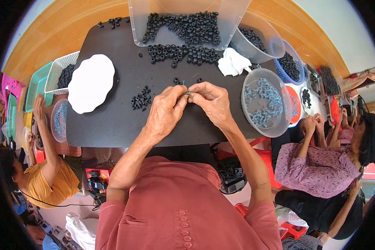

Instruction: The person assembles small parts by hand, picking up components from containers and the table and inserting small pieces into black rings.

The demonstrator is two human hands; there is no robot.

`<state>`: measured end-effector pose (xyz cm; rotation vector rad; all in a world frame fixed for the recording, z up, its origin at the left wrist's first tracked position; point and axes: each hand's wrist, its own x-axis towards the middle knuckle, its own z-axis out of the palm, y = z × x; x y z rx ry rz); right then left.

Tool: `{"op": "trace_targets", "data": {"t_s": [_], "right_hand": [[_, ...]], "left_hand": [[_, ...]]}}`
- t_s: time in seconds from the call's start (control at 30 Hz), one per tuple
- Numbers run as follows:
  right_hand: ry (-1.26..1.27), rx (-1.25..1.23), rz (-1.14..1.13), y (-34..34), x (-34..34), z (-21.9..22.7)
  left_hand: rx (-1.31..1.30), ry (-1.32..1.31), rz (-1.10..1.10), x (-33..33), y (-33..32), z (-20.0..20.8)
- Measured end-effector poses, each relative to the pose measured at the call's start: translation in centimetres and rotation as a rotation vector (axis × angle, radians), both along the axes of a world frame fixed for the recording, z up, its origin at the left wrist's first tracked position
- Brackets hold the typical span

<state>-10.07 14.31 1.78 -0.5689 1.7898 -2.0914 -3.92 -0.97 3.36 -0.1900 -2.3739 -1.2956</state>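
Note:
My left hand [164, 109] and my right hand [213, 102] meet above the dark table, thumbs and fingertips pinched together. Between them is a small dark ring-like part [187, 93], partly covered by the fingertips. Just beyond my fingers lie a black round part [176, 80] with a hole and another black part [200, 80]. A loose cluster of small black parts [141, 98] lies to the left of my left hand. Right of my right hand stands a clear round bowl [246, 109] holding many small blue-grey pieces [262, 100].
A clear bin [133, 25] tipped toward me spills black parts [179, 53] at the back. A crumpled white cloth [233, 62], a clear tub [275, 39] and a blue basket [280, 68] stand right. A white scalloped plate [91, 83] lies left. People sit at both sides.

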Motion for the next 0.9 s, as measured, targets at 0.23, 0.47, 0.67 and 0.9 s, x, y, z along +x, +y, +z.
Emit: {"op": "trace_targets", "data": {"t_s": [0.23, 0.47, 0.67, 0.9], "right_hand": [[0.228, 0.067, -0.066, 0.0, 0.6, -0.3], [0.123, 0.009, -0.080, 0.2, 0.8, -0.1], [0.314, 0.371, -0.223, 0.7, 0.8, 0.3], [0.724, 0.613, -0.250, 1.0, 0.7, -0.2]], "left_hand": [[0.188, -0.094, -0.043, -0.3, -0.2, -0.5], [0.421, -0.330, -0.134, -0.5, -1.1, -0.9], [0.349, -0.225, -0.007, -0.5, -1.0, -0.1], [-0.198, 0.093, 0.059, -4.4, -1.3, 0.2]]}}
